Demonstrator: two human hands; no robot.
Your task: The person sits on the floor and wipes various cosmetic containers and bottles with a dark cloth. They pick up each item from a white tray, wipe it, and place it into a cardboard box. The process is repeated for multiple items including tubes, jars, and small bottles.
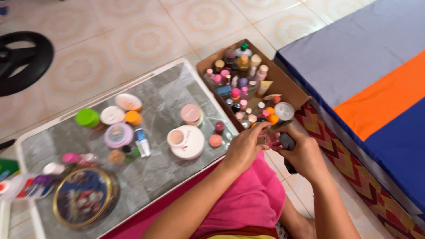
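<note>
- View from above: a person sits on a tiled floor (146, 40), a pink cloth (252, 194) over the lap, both bare arms reaching forward
- The left hand (245, 148) has its fingers curled and pinched together on a small pink item (271, 140); what the item is cannot be told, it is mostly hidden
- The right hand (303, 156) is closed around a dark object (287, 142) whose lower end pokes out below the palm; the hands meet, almost touching, over the near corner of a cardboard box (290, 88)
- The box sits on the floor between a low surface (168, 93) and a mattress (367, 71) in grey, orange and blue; it is crammed with upright little bottles, tubes and jars with pink, white, green and orange caps
- On the grey marbled surface, to the left of the hands: a round white compact (188, 141) lying open, a pink jar (190, 113), a green-lidded jar (87, 117), a lilac tin (118, 135), a small tube (142, 141), and a large round blue and gold tin (84, 197) at the near edge
- Judged from this: the step in hand looks like handling or opening the pink item against the dark object, just above the box
- Any next move calls for a steady two-handed pinch and care not to knock the crowded bottles beneath
</note>
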